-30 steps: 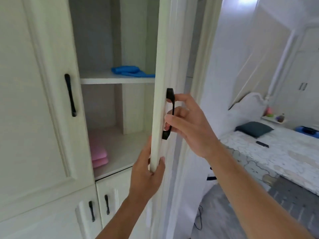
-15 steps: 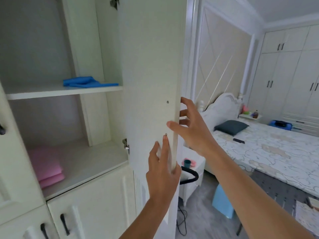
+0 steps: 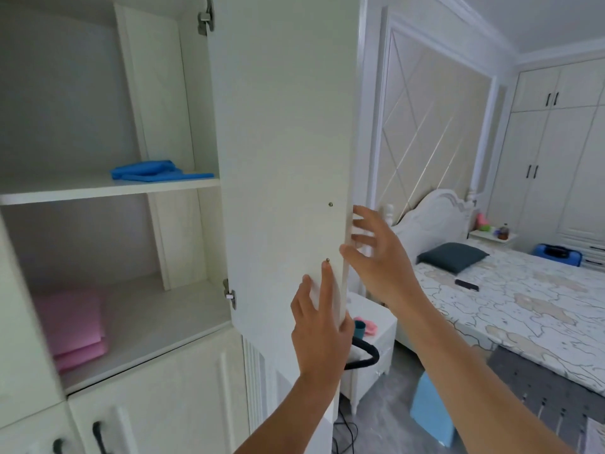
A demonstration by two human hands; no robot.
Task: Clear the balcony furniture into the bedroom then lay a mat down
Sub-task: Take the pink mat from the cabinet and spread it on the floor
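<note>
The tall white cupboard door (image 3: 284, 142) stood wide open, and we saw its plain inside face. The left hand (image 3: 319, 329) was low on the door's free edge. Its fingers lay flat and straight on the inside face, and the thumb went round the edge to the other side, so the hand held the door in a pinch. The right hand (image 3: 383, 260) was just above it, on the right of the same edge. Its fingers were spread wide and held nothing; only the thumb tip seemed to touch the edge.

Left of the door, inside the cupboard, a pink folded pad (image 3: 73, 326) lay on the bottom shelf, far from both hands. It may be the mat, but I cannot tell for sure. A blue folded cloth (image 3: 154, 171) lay on the shelf above it, close to the door's hinge side.

Right of the door was a bed (image 3: 523, 306) with a dark pillow (image 3: 453, 257) on it. A small white table (image 3: 376, 352) stood between the door and the bed, partly hidden behind the door's edge. A light blue stool (image 3: 432, 411) sat on the floor below the right arm, near the bed.
</note>
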